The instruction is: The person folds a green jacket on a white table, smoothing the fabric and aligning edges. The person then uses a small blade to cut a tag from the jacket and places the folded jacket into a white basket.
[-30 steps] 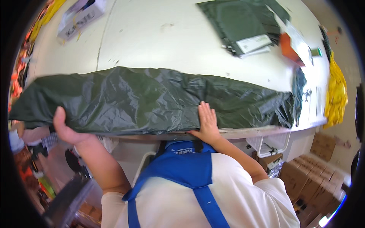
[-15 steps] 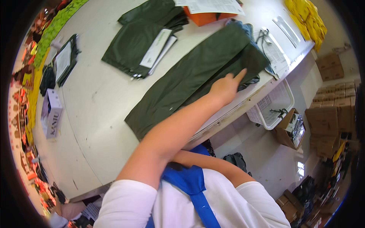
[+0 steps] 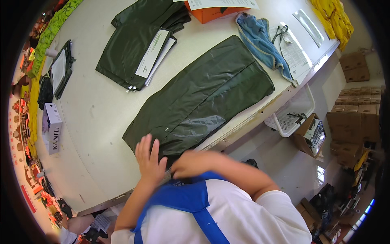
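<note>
A dark green garment (image 3: pixel 199 93), folded into a long smooth strip, lies slantwise on the white table (image 3: pixel 93 142). My left hand (image 3: pixel 149 162) is open, fingers spread, and touches the garment's near left end. Beside it, my right hand (image 3: pixel 190 164) is curled closed at the garment's near edge, slightly blurred, with a dark fold of cloth at its fingers. Further left lies a stack of folded dark green garments (image 3: pixel 126 53) with white paper tags (image 3: pixel 152 55) on it.
At the far right are a blue cloth (image 3: pixel 264 44), a printed sheet (image 3: pixel 294 57) and yellow fabric (image 3: pixel 333 20). An orange box (image 3: pixel 207 15) stands at the back, a white carton (image 3: pixel 53 128) at the left. Below the table's right edge sits a white basket (image 3: pixel 290 114).
My left arm has drawn back from the garment's far end to its near end. My right hand has come into view beside it. The garment's far flap now lies flat, and the blue cloth is uncovered.
</note>
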Demonstrator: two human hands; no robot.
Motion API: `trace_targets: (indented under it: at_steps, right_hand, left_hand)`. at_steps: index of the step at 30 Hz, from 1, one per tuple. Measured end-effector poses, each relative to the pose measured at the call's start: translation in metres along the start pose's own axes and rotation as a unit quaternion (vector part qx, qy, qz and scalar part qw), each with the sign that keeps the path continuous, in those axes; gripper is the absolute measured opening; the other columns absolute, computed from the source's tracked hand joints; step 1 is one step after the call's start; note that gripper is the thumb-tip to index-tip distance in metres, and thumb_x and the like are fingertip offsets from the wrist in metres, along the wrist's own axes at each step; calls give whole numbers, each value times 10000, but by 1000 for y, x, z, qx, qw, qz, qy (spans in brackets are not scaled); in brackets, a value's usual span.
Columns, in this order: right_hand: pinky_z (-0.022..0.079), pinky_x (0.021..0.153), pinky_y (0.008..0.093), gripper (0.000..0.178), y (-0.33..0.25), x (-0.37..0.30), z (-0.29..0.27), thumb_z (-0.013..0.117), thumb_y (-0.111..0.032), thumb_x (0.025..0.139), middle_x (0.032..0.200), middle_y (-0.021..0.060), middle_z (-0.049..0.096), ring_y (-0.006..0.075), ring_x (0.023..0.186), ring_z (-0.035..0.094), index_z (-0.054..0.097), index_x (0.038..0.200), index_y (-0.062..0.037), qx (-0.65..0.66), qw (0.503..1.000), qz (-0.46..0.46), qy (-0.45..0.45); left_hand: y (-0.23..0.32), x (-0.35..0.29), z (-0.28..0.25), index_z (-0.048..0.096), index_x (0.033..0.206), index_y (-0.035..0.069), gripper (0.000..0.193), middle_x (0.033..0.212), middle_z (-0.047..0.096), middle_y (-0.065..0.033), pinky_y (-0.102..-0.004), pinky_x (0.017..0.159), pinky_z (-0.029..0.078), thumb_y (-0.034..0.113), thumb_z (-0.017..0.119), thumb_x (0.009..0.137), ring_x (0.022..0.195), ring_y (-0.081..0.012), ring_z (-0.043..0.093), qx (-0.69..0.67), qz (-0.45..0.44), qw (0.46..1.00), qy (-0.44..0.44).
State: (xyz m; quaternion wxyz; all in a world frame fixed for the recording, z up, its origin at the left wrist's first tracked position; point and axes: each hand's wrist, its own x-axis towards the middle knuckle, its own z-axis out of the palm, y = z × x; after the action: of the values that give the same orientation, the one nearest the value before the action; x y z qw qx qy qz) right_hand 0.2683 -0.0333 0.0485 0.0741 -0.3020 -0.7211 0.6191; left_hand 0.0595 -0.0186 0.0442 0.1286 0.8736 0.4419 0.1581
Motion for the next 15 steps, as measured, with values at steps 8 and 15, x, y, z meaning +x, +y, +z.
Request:
trace_targets:
  at_steps: [8, 15]
  right_hand:
    - [452, 825, 483, 428, 143, -171, -183, 505, -422, 923, 988, 248, 628, 424, 967, 577, 615, 1020, -20, -207, 638, 428, 605]
    - [465, 693, 475, 369, 161, -181, -177, 534, -428, 910, 847, 216, 632, 428, 841, 591, 592, 881, -65, -249, 633, 374, 630]
  left_hand:
    - [-30, -46, 51, 421, 1384, 229, 676, 1514, 158, -241, -660, 1058, 60, 603, 510, 828, 1374, -487, 125, 89, -15, 989, -114]
    - [-35, -50, 52, 536, 1294, 320, 635, 1523, 177, -195, -667, 1059, 60, 646, 566, 749, 1379, -468, 135, 84, -17, 981, -174]
